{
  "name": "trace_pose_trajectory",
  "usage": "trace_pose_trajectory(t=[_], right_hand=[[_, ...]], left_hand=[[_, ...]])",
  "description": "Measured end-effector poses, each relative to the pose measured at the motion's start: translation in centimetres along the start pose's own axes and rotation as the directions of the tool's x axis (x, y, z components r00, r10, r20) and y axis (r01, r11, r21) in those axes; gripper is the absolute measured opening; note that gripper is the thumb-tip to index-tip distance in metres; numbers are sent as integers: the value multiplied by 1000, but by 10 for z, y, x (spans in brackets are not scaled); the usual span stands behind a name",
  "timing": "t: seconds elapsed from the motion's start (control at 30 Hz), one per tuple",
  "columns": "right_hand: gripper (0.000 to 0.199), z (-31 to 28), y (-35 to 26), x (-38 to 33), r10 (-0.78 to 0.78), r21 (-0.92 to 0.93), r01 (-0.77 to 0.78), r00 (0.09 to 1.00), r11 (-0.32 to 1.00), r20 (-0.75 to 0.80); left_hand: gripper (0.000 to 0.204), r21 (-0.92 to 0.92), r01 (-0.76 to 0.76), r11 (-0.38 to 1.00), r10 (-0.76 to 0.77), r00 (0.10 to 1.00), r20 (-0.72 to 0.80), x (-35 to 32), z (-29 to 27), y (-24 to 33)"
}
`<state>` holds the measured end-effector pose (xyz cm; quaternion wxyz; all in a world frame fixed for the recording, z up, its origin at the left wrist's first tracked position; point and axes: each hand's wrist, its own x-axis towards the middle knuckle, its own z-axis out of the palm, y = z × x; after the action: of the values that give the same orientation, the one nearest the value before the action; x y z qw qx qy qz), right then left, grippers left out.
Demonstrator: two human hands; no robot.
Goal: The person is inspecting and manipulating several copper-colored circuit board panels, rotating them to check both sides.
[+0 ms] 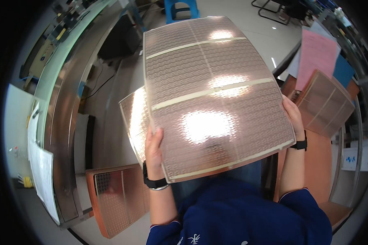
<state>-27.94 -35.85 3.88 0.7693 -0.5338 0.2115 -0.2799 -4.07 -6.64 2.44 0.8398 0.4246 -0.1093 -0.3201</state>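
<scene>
A large copper-coloured circuit board panel point(184, 69), patterned in fine rows and crossed by pale strips, is held up in front of me, with bright glare on its face. My left hand point(153, 149) grips its left edge near the lower corner, thumb on the face. On the opposite edge, my right hand point(293, 116) is closed with its fingers along the side. The fingers behind the panel are hidden. Another shiny panel point(135, 112) shows partly behind it on the left, next to my left hand.
A stack of similar panels point(124, 200) stands at lower left. At right, more panels point(327, 104) lie by a pink sheet point(315, 57) and an orange-brown board point(310, 163). A steel-edged bench point(63, 122) runs along the left. Beyond are a blue stool point(182, 11) and a black box point(118, 38).
</scene>
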Motion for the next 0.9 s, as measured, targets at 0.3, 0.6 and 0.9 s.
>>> trace_pose_trajectory(t=[0.3, 0.6, 0.9], right_hand=[[39, 21, -15, -10, 45, 58, -47, 998, 997, 34], [35, 20, -14, -12, 48, 27, -49, 997, 998, 53], [34, 12, -11, 7, 95, 459, -105, 994, 882, 45]], left_hand=[[50, -101, 18, 995, -20, 1000, -17, 2, -35, -5], [36, -34, -1, 999, 2, 1000, 25, 1, -42, -3], [44, 26, 32, 999, -33, 997, 73, -12, -15, 12]])
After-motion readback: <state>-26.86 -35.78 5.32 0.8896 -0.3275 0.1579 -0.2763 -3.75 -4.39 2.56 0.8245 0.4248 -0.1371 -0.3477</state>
